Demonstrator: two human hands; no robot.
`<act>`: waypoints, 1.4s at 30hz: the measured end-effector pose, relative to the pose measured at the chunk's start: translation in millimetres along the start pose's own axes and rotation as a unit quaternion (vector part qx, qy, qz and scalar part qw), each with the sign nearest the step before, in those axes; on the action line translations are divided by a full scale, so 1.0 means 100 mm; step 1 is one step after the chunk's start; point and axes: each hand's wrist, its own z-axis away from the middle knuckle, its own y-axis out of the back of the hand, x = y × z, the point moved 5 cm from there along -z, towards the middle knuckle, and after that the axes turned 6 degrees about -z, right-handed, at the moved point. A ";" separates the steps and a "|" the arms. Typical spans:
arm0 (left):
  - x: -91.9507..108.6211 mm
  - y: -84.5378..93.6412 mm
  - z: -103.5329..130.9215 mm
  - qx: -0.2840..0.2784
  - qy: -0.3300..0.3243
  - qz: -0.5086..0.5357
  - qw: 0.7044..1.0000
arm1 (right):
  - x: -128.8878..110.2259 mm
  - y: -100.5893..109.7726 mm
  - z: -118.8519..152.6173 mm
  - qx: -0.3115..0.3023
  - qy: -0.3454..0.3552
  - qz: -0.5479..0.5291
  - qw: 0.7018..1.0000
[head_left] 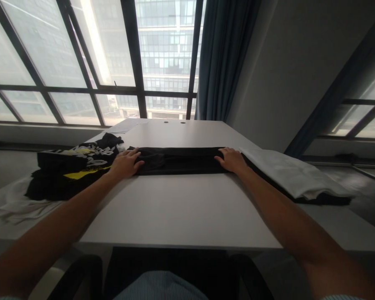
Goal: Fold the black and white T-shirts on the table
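Observation:
A black folded cloth (181, 161), seemingly a garment, lies as a long flat strip across the white table (187, 208). On its left end rests my left hand (126, 162), fingers stretched out and spread. My right hand (231, 159) lies at the opposite end, its fingers also extended over the fabric. Neither hand grips anything that I can see. Just left of my left hand is a crumpled pile of black clothes (78, 166) with white and yellow print. A folded white cloth (293, 173) lies to the right of my right hand, with black fabric under it.
White fabric (28, 204) sticks out beneath the pile at left. Pale sheets, perhaps paper (128, 125), lie at the far left of the table. Beyond the table are windows (165, 50) and a blue curtain (226, 58). Chair armrests (84, 275) flank my body.

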 end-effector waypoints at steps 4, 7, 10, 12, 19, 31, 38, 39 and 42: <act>0.46 -0.20 0.04 -0.099 -0.127 0.048 0.986 | -0.71 -0.33 0.08 -0.115 0.130 -0.070 0.982; 0.42 -0.37 0.05 -0.186 -0.093 0.067 0.976 | -0.78 -0.54 0.10 -0.199 0.102 -0.077 0.972; 0.28 -0.43 0.05 -0.212 -0.063 0.076 0.972 | -0.59 -0.56 0.10 -0.232 0.067 -0.071 0.968; 0.23 -0.43 0.05 -0.210 -0.052 0.075 0.974 | -0.41 -0.52 0.10 -0.237 0.043 -0.062 0.969; 0.39 -0.27 0.09 -0.126 -0.108 0.133 0.977 | -0.06 -0.36 0.06 -0.165 0.019 -0.027 0.986; 0.14 -0.35 0.07 -0.171 -0.053 0.111 0.978 | -0.12 -0.25 0.07 -0.176 0.012 -0.015 0.984; -0.12 -0.32 0.03 -0.190 -0.049 0.089 0.976 | -0.21 0.03 0.08 -0.263 0.021 0.013 0.965; -0.17 -0.28 0.02 -0.162 -0.032 0.061 0.984 | -0.22 0.06 0.08 -0.266 0.020 0.017 0.964; -0.21 -0.16 0.02 -0.071 0.014 -0.008 0.997 | -0.31 0.12 0.08 -0.222 0.054 -0.003 0.974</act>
